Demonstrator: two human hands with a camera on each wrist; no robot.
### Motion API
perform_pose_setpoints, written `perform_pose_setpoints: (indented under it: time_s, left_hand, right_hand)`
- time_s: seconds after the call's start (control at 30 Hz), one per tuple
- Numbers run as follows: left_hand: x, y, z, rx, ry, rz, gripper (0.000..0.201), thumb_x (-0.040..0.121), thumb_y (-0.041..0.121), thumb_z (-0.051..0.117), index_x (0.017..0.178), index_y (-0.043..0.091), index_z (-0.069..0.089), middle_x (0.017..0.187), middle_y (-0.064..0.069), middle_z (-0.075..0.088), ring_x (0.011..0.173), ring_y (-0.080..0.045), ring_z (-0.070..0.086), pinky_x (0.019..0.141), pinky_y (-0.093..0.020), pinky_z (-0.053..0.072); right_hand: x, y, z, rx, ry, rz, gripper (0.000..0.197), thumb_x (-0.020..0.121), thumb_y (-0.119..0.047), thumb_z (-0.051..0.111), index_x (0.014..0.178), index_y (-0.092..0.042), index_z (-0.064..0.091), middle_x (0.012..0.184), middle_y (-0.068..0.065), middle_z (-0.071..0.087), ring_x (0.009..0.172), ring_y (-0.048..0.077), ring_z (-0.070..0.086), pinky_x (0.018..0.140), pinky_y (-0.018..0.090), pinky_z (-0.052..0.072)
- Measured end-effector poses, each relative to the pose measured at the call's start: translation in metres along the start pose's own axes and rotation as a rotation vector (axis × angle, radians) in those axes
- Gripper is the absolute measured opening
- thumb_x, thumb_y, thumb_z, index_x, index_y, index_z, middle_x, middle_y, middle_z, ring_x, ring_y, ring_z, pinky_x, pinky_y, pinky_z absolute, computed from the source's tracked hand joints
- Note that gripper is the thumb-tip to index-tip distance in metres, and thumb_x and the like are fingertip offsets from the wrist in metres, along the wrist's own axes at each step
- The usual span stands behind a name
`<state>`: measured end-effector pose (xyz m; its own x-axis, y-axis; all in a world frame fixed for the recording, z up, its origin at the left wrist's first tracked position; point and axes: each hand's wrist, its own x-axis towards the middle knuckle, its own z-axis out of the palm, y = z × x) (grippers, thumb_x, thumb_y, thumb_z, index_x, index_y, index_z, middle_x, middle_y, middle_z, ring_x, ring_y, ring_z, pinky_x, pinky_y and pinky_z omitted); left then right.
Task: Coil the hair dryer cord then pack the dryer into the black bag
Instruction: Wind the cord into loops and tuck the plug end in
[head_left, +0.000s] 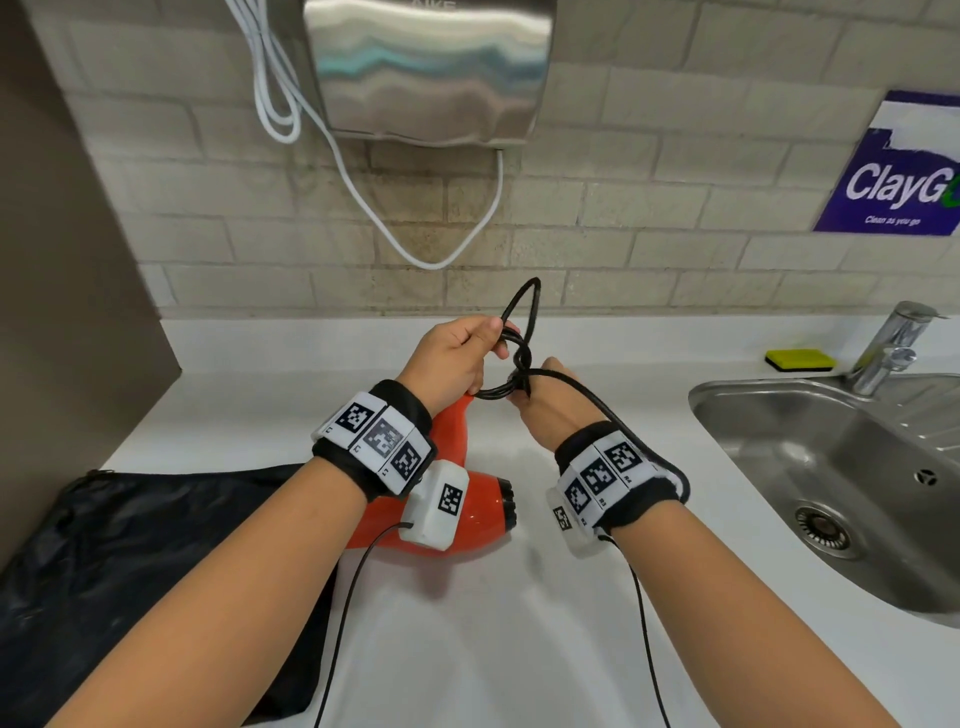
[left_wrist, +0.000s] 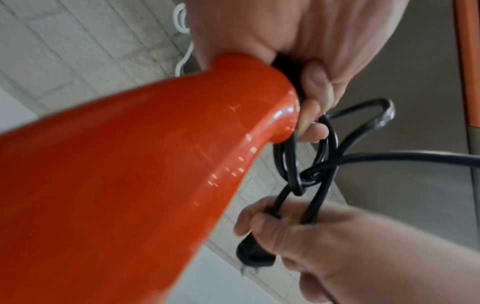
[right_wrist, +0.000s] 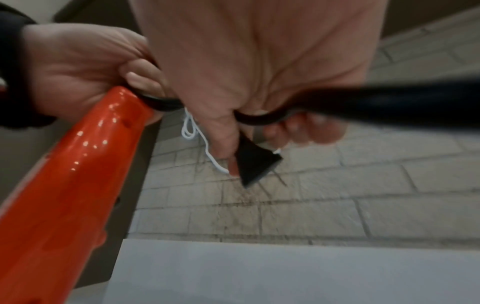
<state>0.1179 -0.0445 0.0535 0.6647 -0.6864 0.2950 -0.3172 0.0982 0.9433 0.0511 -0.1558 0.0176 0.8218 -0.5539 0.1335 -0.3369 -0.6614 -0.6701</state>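
Glossy orange plastic hair dryer (head_left: 467, 512) gleaming below the fingers; smooth black rubbery cord (head_left: 524, 332) looping between them; matt black cloth bag (head_left: 130, 545) lying nearby.

Bag (head_left: 130, 545) left of dryer (head_left: 457, 457) on counter (head_left: 519, 623), sink (head_left: 831, 467) at right.

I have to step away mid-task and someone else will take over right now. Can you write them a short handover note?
Left hand grips the gathered loops of the black cord at the end of the red hair dryer handle. Right hand holds the plug and wraps the cord's tail around the bundle.
Dryer body is low over the white counter; black bag lies flat at left.
Done: most loops gathered.
Left: finish the wrap, bag the dryer.
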Motion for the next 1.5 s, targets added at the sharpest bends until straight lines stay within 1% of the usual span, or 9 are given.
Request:
perform_pose_setpoints:
  time_s: [0.13, 0.23, 0.5, 0.73, 0.87, 1.17, 1.27, 1.37, 1.5]
  left_hand:
    - [0.000, 0.001, 0.004, 0.003, -0.002, -0.012, 0.027, 0.098, 0.025, 0.038, 0.100, 0.012, 0.061, 0.068, 0.011, 0.063, 0.032, -0.003, 0.036, 0.041, -0.014, 0.035]
    - [0.000, 0.002, 0.002, -0.002, -0.024, -0.018, 0.024, 0.098, 0.026, 0.037, 0.092, 0.020, 0.059, 0.077, 0.004, 0.067, 0.033, -0.003, 0.036, 0.041, -0.015, 0.035]
    - [-0.004, 0.005, 0.002, 0.035, -0.075, -0.018, 0.027, 0.099, 0.028, 0.033, 0.101, 0.014, 0.056, 0.080, -0.003, 0.063, 0.033, -0.003, 0.037, 0.041, -0.016, 0.035]
    - [0.000, 0.002, 0.004, 0.021, -0.085, -0.060, 0.026, 0.099, 0.026, 0.034, 0.087, 0.023, 0.057, 0.073, -0.009, 0.059, 0.034, -0.005, 0.038, 0.043, -0.020, 0.035]
    - [0.005, 0.002, 0.001, 0.004, -0.011, -0.101, 0.024, 0.099, 0.022, 0.036, 0.085, 0.025, 0.055, 0.084, -0.014, 0.062, 0.033, -0.004, 0.038, 0.042, -0.019, 0.036]
    - [0.004, 0.002, 0.002, 0.042, -0.017, -0.048, 0.024, 0.099, 0.024, 0.033, 0.083, 0.024, 0.050, 0.079, -0.008, 0.055, 0.034, -0.003, 0.038, 0.043, -0.021, 0.035]
    - [0.004, 0.001, 0.004, -0.018, 0.021, -0.067, 0.024, 0.099, 0.022, 0.034, 0.084, 0.020, 0.051, 0.052, 0.003, 0.047, 0.033, -0.003, 0.035, 0.041, -0.022, 0.034]
    - [0.005, 0.000, 0.005, -0.069, 0.078, -0.104, 0.021, 0.099, 0.022, 0.033, 0.095, 0.012, 0.051, 0.036, 0.009, 0.047, 0.031, -0.003, 0.033, 0.040, -0.022, 0.032]
    - [0.006, 0.000, 0.000, -0.157, 0.101, -0.119, 0.022, 0.099, 0.014, 0.032, 0.086, 0.015, 0.050, 0.068, 0.001, 0.058, 0.030, -0.002, 0.033, 0.037, -0.016, 0.031]
  right_hand:
    - [-0.003, -0.021, -0.011, 0.405, -0.025, -0.041, 0.020, 0.091, -0.006, 0.033, 0.080, -0.007, 0.050, 0.065, -0.011, 0.061, 0.063, -0.007, 0.047, 0.072, 0.005, 0.040]
    - [-0.006, -0.021, -0.019, 0.096, -0.036, -0.022, 0.026, 0.093, -0.002, 0.038, 0.105, -0.001, 0.060, 0.087, 0.003, 0.055, 0.066, 0.012, 0.049, 0.049, 0.012, 0.034]
    - [-0.006, -0.019, -0.023, 0.034, -0.253, -0.100, 0.029, 0.088, -0.004, 0.044, 0.113, -0.012, 0.056, 0.095, 0.002, 0.059, 0.084, 0.016, 0.054, 0.068, 0.021, 0.042]
    - [-0.013, -0.025, -0.038, 0.459, -0.282, 0.005, 0.025, 0.058, -0.007, 0.054, 0.078, -0.021, 0.045, 0.076, -0.001, 0.045, 0.069, 0.014, 0.044, 0.058, 0.024, 0.034]
    - [-0.017, -0.025, -0.042, 0.303, -0.132, -0.086, 0.014, 0.084, -0.013, 0.056, 0.092, -0.014, 0.045, 0.078, -0.007, 0.042, 0.074, 0.007, 0.043, 0.059, 0.021, 0.031]
    - [-0.016, -0.033, -0.024, 0.471, 0.155, -0.030, 0.018, 0.087, -0.016, 0.057, 0.091, -0.011, 0.040, 0.071, 0.008, 0.057, 0.055, 0.022, 0.060, 0.057, 0.037, 0.053]
    - [-0.013, -0.036, -0.011, 0.333, 0.199, 0.029, 0.027, 0.088, -0.034, 0.050, 0.083, -0.007, 0.047, 0.090, 0.020, 0.063, 0.073, 0.032, 0.066, 0.070, 0.040, 0.056]
    - [-0.012, -0.039, -0.006, 0.248, 0.180, 0.091, 0.050, 0.092, -0.042, 0.041, 0.113, 0.002, 0.046, 0.112, 0.019, 0.059, 0.101, 0.030, 0.058, 0.072, 0.023, 0.038]
    - [-0.014, -0.044, 0.000, 0.401, 0.193, -0.067, 0.041, 0.096, -0.024, 0.038, 0.130, -0.004, 0.032, 0.102, 0.009, 0.059, 0.098, 0.024, 0.058, 0.075, 0.021, 0.039]
